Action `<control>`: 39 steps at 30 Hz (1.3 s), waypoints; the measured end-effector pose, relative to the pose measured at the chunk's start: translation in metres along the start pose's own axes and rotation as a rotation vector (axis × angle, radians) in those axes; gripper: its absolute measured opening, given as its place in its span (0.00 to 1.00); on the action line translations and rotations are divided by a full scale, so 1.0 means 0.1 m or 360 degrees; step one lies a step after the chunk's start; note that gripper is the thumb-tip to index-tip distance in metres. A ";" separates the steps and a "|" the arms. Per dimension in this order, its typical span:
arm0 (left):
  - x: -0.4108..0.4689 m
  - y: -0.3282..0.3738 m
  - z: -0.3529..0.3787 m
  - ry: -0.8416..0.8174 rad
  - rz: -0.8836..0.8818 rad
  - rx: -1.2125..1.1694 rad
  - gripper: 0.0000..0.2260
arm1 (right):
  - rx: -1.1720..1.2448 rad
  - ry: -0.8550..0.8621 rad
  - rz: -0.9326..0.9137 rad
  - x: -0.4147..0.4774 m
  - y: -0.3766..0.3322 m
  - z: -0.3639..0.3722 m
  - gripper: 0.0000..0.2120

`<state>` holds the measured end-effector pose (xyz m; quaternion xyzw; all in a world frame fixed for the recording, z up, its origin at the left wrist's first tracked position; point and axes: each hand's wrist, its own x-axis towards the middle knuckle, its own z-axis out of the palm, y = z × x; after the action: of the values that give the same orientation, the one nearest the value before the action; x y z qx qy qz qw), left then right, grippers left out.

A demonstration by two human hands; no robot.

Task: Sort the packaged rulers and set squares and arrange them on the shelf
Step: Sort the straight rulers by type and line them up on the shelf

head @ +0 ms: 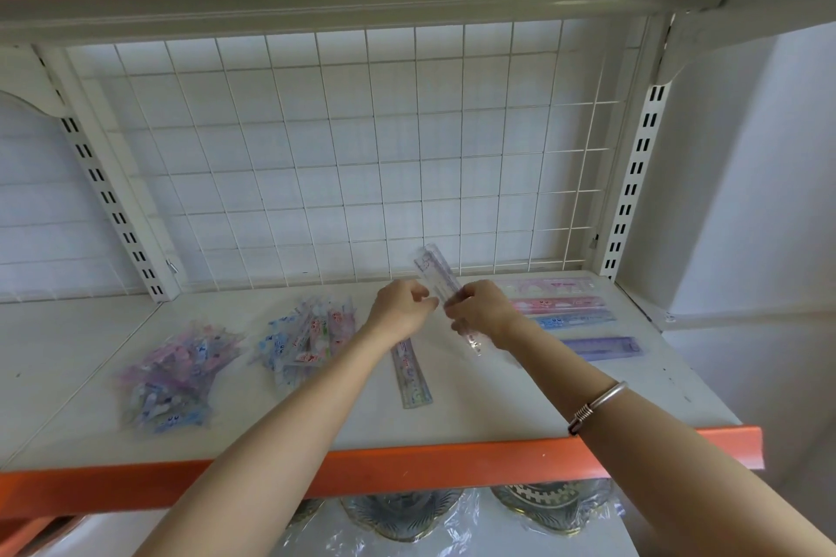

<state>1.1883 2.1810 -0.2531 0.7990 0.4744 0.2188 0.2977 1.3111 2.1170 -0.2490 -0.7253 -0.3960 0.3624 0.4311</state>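
Two heaps of packets lie at the left of the shelf, sorted rulers at the right, and a loose ruler under my left wrist. My right hand pinches a packaged ruler, tilted above the shelf. My left hand curls beside it; whether it grips, I cannot tell.

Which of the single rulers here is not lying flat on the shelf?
The clear ruler gripped by the right hand, tilted up above the shelf. The ruler below the left hand and the four coloured ones at right lie flat.
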 end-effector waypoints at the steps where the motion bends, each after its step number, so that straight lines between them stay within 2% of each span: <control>1: 0.00 0.04 0.02 0.0004 0.0008 -0.0177 0.10 | 0.0101 -0.0019 -0.0010 -0.02 -0.02 -0.02 0.06; 4: 0.03 0.11 0.06 0.0016 -0.0050 -0.0648 0.04 | 0.0345 -0.0021 -0.0031 -0.08 -0.05 -0.05 0.07; 7: 0.03 0.17 0.07 -0.0004 -0.0195 -0.1092 0.06 | 0.0577 0.0046 -0.0061 -0.11 -0.04 -0.08 0.15; 10: 0.01 0.22 0.07 -0.0033 -0.0267 -0.1314 0.04 | 0.0664 0.0089 -0.0149 -0.14 -0.02 -0.11 0.18; 12: 0.00 0.24 0.07 -0.0029 -0.0275 -0.1381 0.04 | 0.0636 0.0105 -0.0186 -0.14 -0.01 -0.11 0.15; 16: -0.02 0.26 0.07 0.0004 -0.0289 -0.1441 0.03 | 0.0641 0.0190 -0.0176 -0.09 0.02 -0.12 0.05; 21: -0.05 0.27 0.06 0.0021 -0.0244 -0.1312 0.05 | 0.0706 0.0182 -0.0099 -0.09 0.02 -0.21 0.07; 29: -0.10 0.31 0.07 0.0033 -0.0226 -0.1187 0.08 | 0.0722 0.0127 -0.0164 -0.15 0.02 -0.28 0.06; 39: -0.12 0.25 0.07 -0.0013 -0.0279 -0.1137 0.11 | 0.0643 0.0307 -0.0315 -0.18 -0.04 -0.44 0.05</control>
<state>1.2027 2.1595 -0.2420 0.6018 0.4337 0.3411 0.5774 1.3407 2.0877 -0.2256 -0.6133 -0.3414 0.3193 0.6366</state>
